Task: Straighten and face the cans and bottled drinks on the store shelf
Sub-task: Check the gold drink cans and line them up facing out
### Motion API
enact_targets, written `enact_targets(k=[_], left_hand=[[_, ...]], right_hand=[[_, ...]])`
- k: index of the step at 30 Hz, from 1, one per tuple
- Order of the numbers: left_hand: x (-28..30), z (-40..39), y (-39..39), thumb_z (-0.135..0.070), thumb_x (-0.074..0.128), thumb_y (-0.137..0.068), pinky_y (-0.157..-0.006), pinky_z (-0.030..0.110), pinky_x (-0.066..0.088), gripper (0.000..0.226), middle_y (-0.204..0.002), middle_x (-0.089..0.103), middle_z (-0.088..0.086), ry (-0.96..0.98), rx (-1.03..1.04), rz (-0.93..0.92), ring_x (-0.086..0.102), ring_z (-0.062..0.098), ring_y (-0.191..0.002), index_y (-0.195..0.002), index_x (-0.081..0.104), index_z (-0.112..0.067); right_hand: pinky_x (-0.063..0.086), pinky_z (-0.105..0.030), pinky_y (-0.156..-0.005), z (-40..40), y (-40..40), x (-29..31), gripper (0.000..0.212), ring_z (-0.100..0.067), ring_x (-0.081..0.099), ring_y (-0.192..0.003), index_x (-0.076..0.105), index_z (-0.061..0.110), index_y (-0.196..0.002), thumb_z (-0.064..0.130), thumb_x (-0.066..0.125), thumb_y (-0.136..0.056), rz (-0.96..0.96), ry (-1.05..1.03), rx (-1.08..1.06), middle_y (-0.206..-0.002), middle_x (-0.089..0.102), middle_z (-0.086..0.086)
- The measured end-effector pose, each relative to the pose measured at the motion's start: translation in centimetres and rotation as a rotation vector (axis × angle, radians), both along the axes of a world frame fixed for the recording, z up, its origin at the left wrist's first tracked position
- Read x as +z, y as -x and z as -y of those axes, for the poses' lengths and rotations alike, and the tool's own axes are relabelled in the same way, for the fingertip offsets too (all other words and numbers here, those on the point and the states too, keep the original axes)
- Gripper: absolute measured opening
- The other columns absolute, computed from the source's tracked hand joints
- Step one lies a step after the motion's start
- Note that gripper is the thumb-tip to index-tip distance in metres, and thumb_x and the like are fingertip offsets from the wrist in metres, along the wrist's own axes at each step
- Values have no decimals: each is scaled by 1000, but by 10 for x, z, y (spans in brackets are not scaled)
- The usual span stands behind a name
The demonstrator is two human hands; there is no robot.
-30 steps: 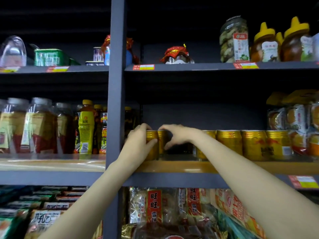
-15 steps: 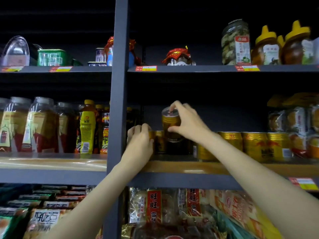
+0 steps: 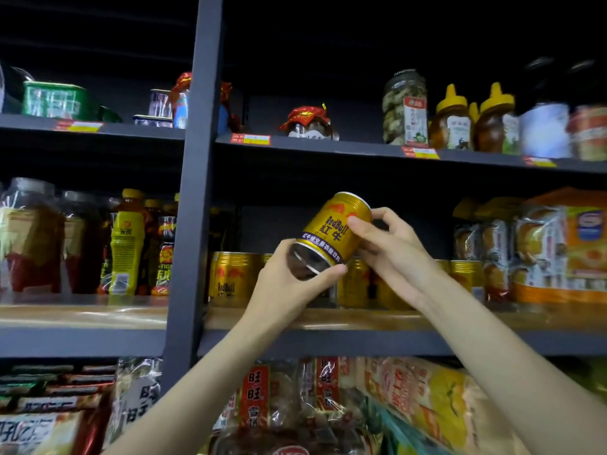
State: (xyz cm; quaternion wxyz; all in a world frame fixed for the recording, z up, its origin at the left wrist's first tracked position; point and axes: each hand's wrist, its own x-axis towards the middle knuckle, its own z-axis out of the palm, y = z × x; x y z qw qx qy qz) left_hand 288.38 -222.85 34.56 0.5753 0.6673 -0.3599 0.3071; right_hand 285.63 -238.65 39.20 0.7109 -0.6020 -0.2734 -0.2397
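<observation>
Can [image 3: 331,233] came off shelf [image 3: 361,318], tilted, label out. Left hand [image 3: 292,284] gripped base, right hand [image 3: 387,244] gripped side. Facing check likely; gap left in row [image 3: 230,274].

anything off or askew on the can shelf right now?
One gold can is off the shelf, tilted, its end toward the camera, held by left hand and right hand. The can row behind stands upright. No spills or damage visible.
</observation>
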Motion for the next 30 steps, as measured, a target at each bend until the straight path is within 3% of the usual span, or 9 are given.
enact_targets(k=[3, 6, 9, 14, 19, 22, 25, 28, 30], left_hand=[[0, -5, -2, -27, 79, -65, -75, 11, 48, 56, -109, 61, -10, 91, -74, 83, 60, -2, -96, -111, 49, -34], [4, -17, -4, -18, 79, -69, -86, 19, 51, 72, -120, 48, -16, -66, 33, 239, 52, -3, -109, -123, 38, -42], [7, -23, -3, -14, 76, -73, -89, 23, 52, 78, -124, 44, -18, -214, 14, 296, 49, -1, -115, -132, 32, -41], [7, -22, 7, -12, 73, -76, -81, 16, 51, 73, -125, 50, -13, -119, -162, 94, 58, -1, -107, -132, 32, -35], [13, -21, 9, -32, 67, -72, -82, 28, 55, 65, -117, 61, 10, 90, -485, -279, 67, 18, -97, -132, 42, -22], [15, -23, 5, -32, 65, -73, -81, 30, 56, 60, -110, 64, 17, 128, -540, -375, 69, 25, -92, -129, 49, -17], [14, -26, 0, -27, 67, -71, -80, 29, 56, 58, -115, 62, 8, 119, -419, -221, 67, 17, -98, -126, 49, -27], [14, -33, -1, -18, 70, -75, -79, 14, 51, 60, -125, 50, -12, -95, -117, 118, 54, -6, -108, -123, 42, -41], [12, -35, -2, -8, 70, -77, -82, 10, 47, 69, -128, 43, -21, -184, -115, 185, 46, -14, -113, -127, 36, -41]], right_hand=[[54, -34, -88, 6, 4, -5, 34, -25, 67, -100, 55, 12, -100, 24, 68, -71, -79, 40, 71, -105, 67, -14], [54, -39, -86, 5, 7, -12, 36, -32, 67, -102, 58, 18, -105, 35, 65, -75, -251, 64, 132, -115, 64, -16], [59, -35, -75, -3, 6, -14, 33, -27, 69, -96, 62, 17, -109, 36, 62, -83, -319, -42, 197, -109, 69, -16], [58, -42, -81, -9, -2, -16, 53, -30, 67, -101, 57, 9, -121, 26, 69, -73, -224, -203, 243, -113, 67, -18], [57, -33, -80, -11, -3, -18, 53, -21, 67, -102, 51, 14, -114, 14, 72, -66, 38, -77, 54, -114, 64, -10], [55, -33, -85, -10, -4, -21, 62, -20, 63, -108, 50, 15, -121, 10, 74, -64, 94, -20, 8, -117, 61, -8], [54, -30, -86, -5, -3, -19, 58, -21, 63, -109, 51, 17, -121, 13, 72, -67, 64, 37, 1, -116, 61, -9], [57, -34, -79, 0, 1, -16, 47, -26, 65, -104, 53, 17, -117, 28, 67, -73, -110, 23, 73, -118, 60, -13], [58, -38, -78, 1, 1, -20, 47, -30, 64, -105, 54, 11, -114, 31, 66, -73, -181, -12, 72, -120, 58, -16]])
